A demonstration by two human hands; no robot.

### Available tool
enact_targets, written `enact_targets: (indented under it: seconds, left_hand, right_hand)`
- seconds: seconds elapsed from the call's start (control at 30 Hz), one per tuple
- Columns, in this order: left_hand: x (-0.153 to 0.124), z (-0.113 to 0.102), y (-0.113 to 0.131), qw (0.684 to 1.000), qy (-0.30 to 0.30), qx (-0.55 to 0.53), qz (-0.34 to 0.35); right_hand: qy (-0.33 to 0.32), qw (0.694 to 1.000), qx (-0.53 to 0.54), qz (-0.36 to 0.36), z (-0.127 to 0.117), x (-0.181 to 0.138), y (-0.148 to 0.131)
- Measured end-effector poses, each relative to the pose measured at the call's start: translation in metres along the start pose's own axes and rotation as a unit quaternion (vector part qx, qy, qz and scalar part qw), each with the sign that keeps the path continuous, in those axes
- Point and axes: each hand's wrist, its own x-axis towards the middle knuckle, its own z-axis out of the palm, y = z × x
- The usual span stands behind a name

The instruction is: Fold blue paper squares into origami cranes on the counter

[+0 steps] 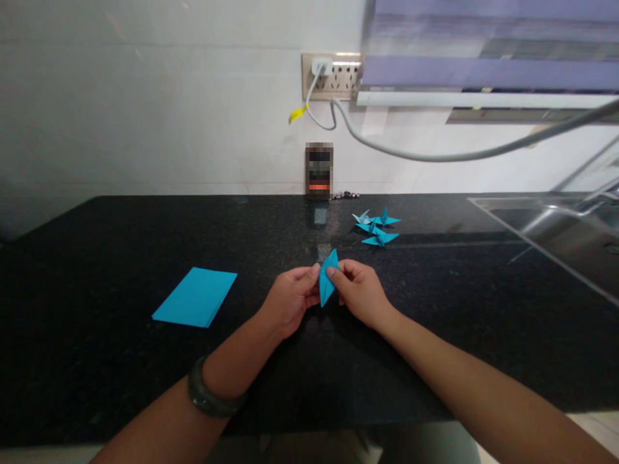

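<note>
A narrow, pointed piece of folded blue paper (327, 278) is held upright just above the black countertop (120, 245). My left hand (291, 298) pinches its left edge with thumb and fingers closed. My right hand (359, 291) pinches its right edge the same way. A dark bangle sits on my left wrist. A stack of flat blue paper sheets (196, 296) lies on the counter to the left of my hands. Several finished blue paper cranes (378, 228) rest behind my hands, a little to the right.
A steel sink (556, 225) is set into the counter at the right. A small upright object (319, 170) leans against the white wall at the back. A wall socket (333, 76) has a plugged-in white charger and a grey cable running right.
</note>
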Motion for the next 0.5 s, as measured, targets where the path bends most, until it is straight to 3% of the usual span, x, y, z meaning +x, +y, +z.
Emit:
enact_targets:
  seconds: [0.23, 0.5]
  left_hand:
    - [0.0007, -0.0005, -0.0047, 0.998, 0.043, 0.013, 0.031]
    - [0.0021, -0.0013, -0.0070, 0.996, 0.069, 0.037, 0.049]
  right_hand:
    - [0.041, 0.998, -0.033, -0.017, 0.0024, -0.0025, -0.0013]
    - [0.038, 0.998, 0.002, -0.051, 0.0028, -0.0032, -0.0005]
